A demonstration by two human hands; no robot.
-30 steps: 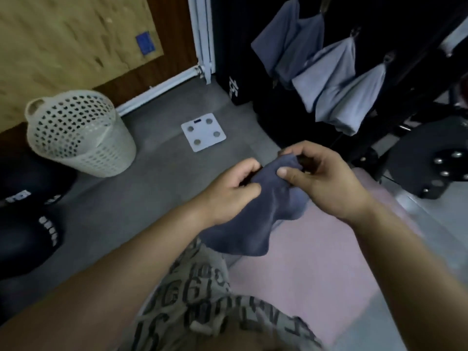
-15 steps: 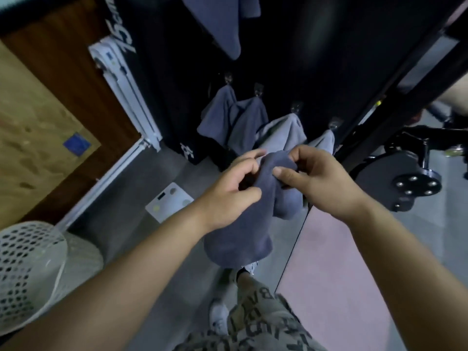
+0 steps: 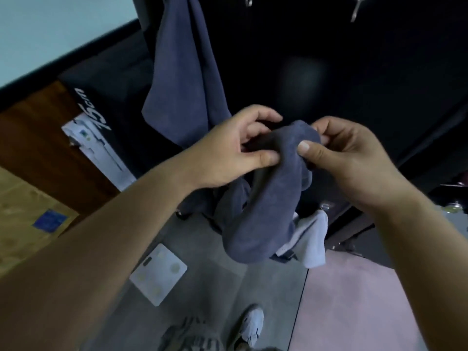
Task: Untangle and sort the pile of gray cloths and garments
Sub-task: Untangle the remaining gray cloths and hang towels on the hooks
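A tall black panel (image 3: 342, 72) fills the upper right of my view, its lower edge meeting the gray floor (image 3: 215, 252). A pink mat (image 3: 354, 305) lies to the right, and its straight edge runs down past my white shoe (image 3: 250, 323). The widest bare stretch of floor lies between the panel's foot and my legs.

A long dark gray cloth (image 3: 182, 84) hangs down the panel's left side from above the frame. In front of it I hold the task's gray cloth (image 3: 263, 203) up at chest height, bunched, with its bulk drooping toward the floor. My left hand (image 3: 233, 148) pinches its top fold between thumb and curled fingers. My right hand (image 3: 352, 153) grips the same fold just beside it, thumb pressed on the front and fingers curled behind.

A paler gray cloth (image 3: 312, 239) hangs low behind the held one, close to the mat's corner. A white square scale (image 3: 158, 273) sits flat on the floor, well apart from my shoe.

White writing (image 3: 92, 108) on a black surface at the left reads "75cm". Two metal hooks (image 3: 355, 8) show at the panel's top edge. A small blue sticker (image 3: 49, 220) sits on the wooden board at the far left; any print on it is too blurred to read.
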